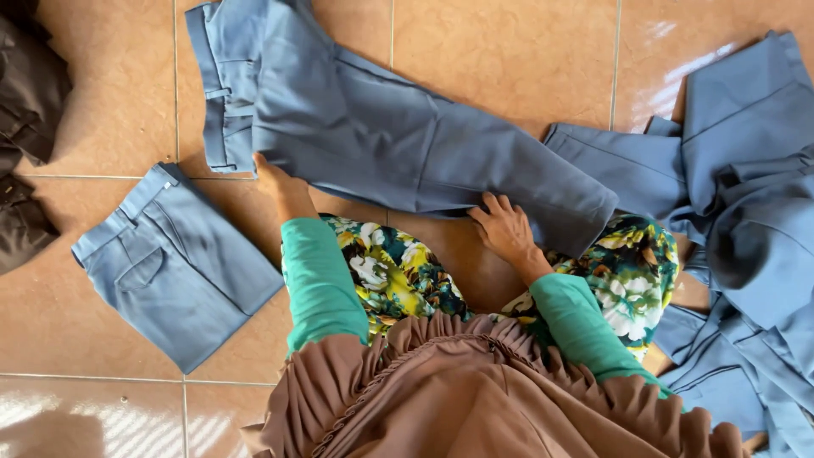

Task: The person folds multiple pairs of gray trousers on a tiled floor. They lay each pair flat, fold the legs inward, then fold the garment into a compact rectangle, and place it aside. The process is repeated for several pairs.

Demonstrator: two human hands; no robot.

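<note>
Blue-grey trousers [365, 127] lie flat on the tiled floor, folded lengthwise, waistband at the upper left and leg ends at the right. My left hand [273, 178] grips the lower edge near the seat, fingers tucked under the cloth. My right hand [502, 225] rests on the lower edge of the leg, fingers spread and pinching the fabric. Both arms wear green sleeves.
A folded pair of blue-grey trousers [174, 263] sits at the left. A heap of unfolded blue-grey trousers [746, 229] fills the right side. Dark brown garments [25, 127] lie at the far left edge. My flowered skirt and brown scarf cover the lower middle.
</note>
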